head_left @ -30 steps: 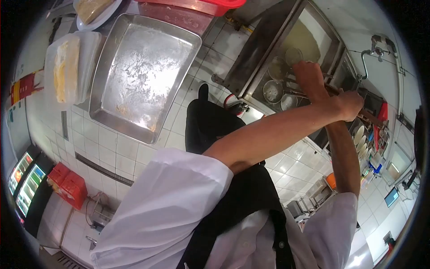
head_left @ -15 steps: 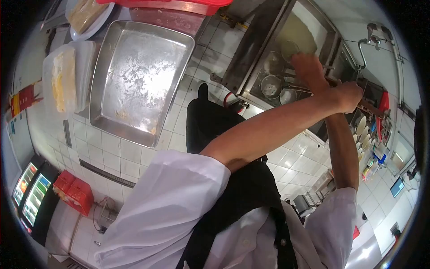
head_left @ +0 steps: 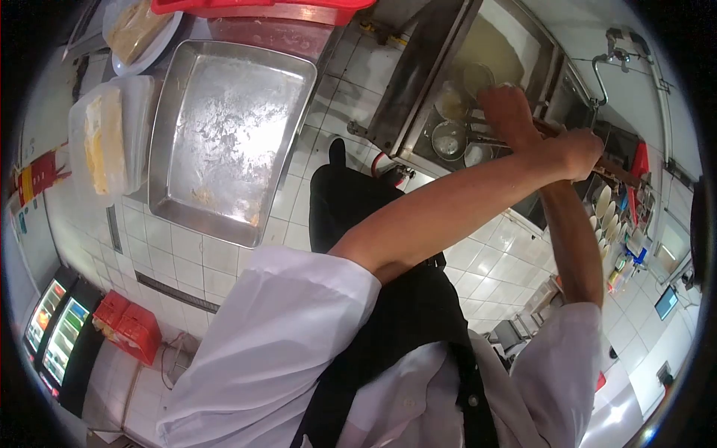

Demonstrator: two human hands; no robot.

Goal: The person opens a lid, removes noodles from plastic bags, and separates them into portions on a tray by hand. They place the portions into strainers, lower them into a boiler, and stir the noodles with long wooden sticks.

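Note:
My arms cross over a steel cooker (head_left: 418, 123) at the upper right, the left forearm above the right. My right hand (head_left: 508, 112) is closed beside the wire strainers, its grip hidden. My left hand (head_left: 580, 154) is a closed fist farther right, at a brown bar (head_left: 616, 170); what it grips is hidden. One round strainer (head_left: 448, 140) with pale contents hangs left of my right hand. Another strainer (head_left: 451, 103) is above it, and a third (head_left: 478, 78) touches the cloudy liquid (head_left: 489, 48) near my right fingers. Thin handles run from the strainers toward the bar.
A large steel tray (head_left: 231, 134) stands at the upper left, beside a plastic container (head_left: 102, 142) with yellow contents and a plate (head_left: 160, 46) with a bag. A red tub (head_left: 269, 10) is at the top edge. A tap (head_left: 597, 75) and pale bowls (head_left: 603, 201) are at the right.
The view has shifted slightly. My right hand has moved a little left, and my left hand stays closed in nearly the same place. The middle strainer's pale contents show more clearly.

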